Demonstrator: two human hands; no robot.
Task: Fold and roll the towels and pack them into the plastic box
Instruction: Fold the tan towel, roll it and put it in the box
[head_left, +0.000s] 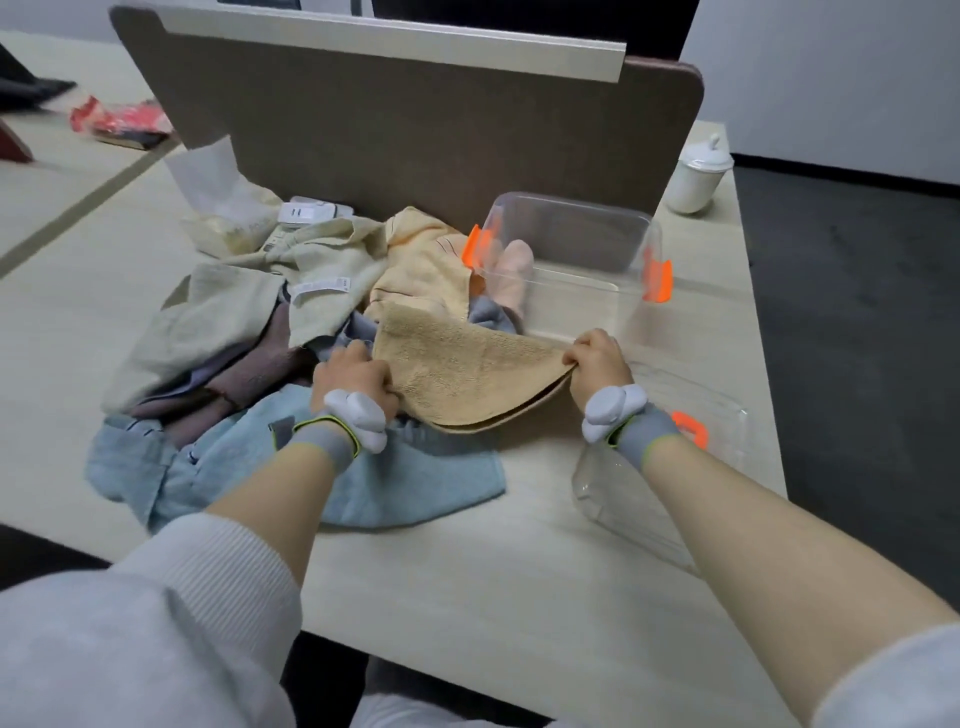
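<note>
Two hands are working at the table (467, 597), and both are gripping one tan towel (457, 371) folded double: the left hand (353, 376) is curling its fingers round the fold's left end, the right hand (597, 358) is pinching the right corner, and the towel is hanging stretched between them just above the tabletop. One clear plastic box (571, 260) with two orange clips is standing at about one o'clock from the tan towel, touching the brown divider panel (415, 130) behind it; one pink rolled towel (511, 275) is lying inside along its left wall. One clear lid (670, 483) with an orange clip is lying flat at four o'clock, under the right forearm. At ten o'clock a loose heap is spreading: one light blue towel (405, 483) nearest the person, two pale beige ones (208, 322), one peach towel (421, 270), plus mauve and grey-blue pieces whose count I cannot tell. One white lidded cup (698, 174) is sitting at the far right corner, well apart from the box.
</note>
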